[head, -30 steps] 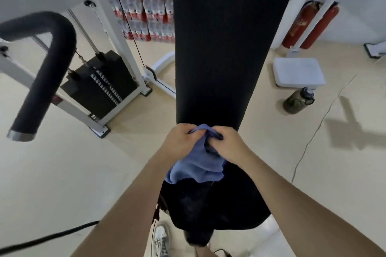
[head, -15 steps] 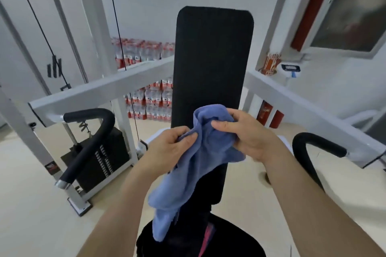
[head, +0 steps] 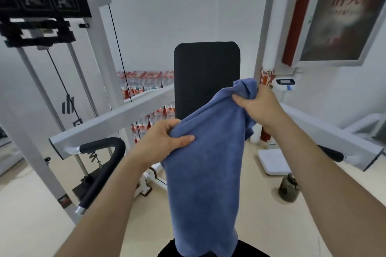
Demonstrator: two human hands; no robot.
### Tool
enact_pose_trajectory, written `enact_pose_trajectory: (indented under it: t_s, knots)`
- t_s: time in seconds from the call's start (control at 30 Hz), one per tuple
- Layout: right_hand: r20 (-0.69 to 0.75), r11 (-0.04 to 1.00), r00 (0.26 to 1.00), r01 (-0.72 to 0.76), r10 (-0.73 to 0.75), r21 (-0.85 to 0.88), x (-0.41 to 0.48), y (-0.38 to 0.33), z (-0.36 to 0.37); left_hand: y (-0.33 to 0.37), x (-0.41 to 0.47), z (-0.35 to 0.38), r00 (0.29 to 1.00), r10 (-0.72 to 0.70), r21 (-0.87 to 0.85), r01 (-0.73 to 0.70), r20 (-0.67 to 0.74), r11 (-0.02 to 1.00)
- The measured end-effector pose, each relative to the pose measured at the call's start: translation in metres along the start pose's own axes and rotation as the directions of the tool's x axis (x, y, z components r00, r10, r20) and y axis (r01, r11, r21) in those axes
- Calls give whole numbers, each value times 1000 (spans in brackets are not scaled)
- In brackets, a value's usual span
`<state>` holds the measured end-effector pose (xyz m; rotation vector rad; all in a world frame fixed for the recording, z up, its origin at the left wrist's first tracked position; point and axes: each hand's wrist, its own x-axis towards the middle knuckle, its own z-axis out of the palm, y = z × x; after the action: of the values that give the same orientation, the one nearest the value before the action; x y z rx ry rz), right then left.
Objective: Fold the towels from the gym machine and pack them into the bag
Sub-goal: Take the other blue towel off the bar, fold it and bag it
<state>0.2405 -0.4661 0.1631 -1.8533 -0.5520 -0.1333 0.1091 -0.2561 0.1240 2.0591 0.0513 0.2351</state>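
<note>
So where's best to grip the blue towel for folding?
Probably along its upper edge, from the near side, one end each: the blue towel hangs lengthwise below it, the left hand pinching the lower end, the right hand bunching the higher end.

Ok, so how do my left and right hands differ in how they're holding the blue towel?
The right hand is higher, gripping the bunched top corner of the blue towel; the left hand is lower, on its left edge. The left hand's thumb lies flat across the cloth; the right hand's fingers curl around it. Both hold the same hanging towel.
</note>
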Motion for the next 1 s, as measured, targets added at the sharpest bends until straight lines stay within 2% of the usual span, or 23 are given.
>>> enact_pose_trajectory:
  t_s: [0.1,0.17,0.2,0.27,0.33,0.4,0.5,0.53,0.6,0.63,0.67,0.77,0.9,1.0]
  knots:
    - [-187,969,968,-195,166,-150,15,24,-6,-9,-11,-11,993,-61,-48,66,100,997]
    - [-242,887,939,-317,244,-335,18,43,-9,-14,-17,-19,977,-109,-74,124,186,989]
    - [-263,869,933,-332,245,-367,18,53,-9,-17,-19,-22,968,-134,-91,156,210,984]
    - [-276,862,924,-356,266,-361,19,69,-11,-23,-21,-26,970,-150,-140,179,193,974]
    - [-204,805,918,-395,339,-442,16,75,-12,-25,-18,-28,986,-153,-186,162,66,969]
    - [-79,790,936,-334,344,-515,13,70,-11,-23,-11,-30,990,-132,-192,119,-58,974]
    - [191,958,963,-139,190,-251,3,36,4,-5,4,-15,998,-67,-186,68,9,980]
    - [348,984,928,-82,133,-158,-1,22,13,2,9,-7,998,-35,-154,42,49,987]
    - [651,996,756,-91,68,1,-6,3,30,14,17,6,989,17,-118,0,144,993]
    - [725,993,687,-109,50,35,-7,0,36,17,20,9,981,34,-118,-11,189,993]
    - [748,992,662,-117,43,47,-6,-1,39,19,21,8,973,37,-147,-4,226,989]
    - [683,999,730,-39,22,9,-3,3,35,17,20,-5,947,-5,-316,112,320,942]
    - [593,988,800,148,-91,-47,-1,5,33,9,22,-16,954,16,-302,79,299,950]
    - [495,949,846,292,-197,-122,-1,4,33,5,19,-26,954,-24,-282,112,298,953]
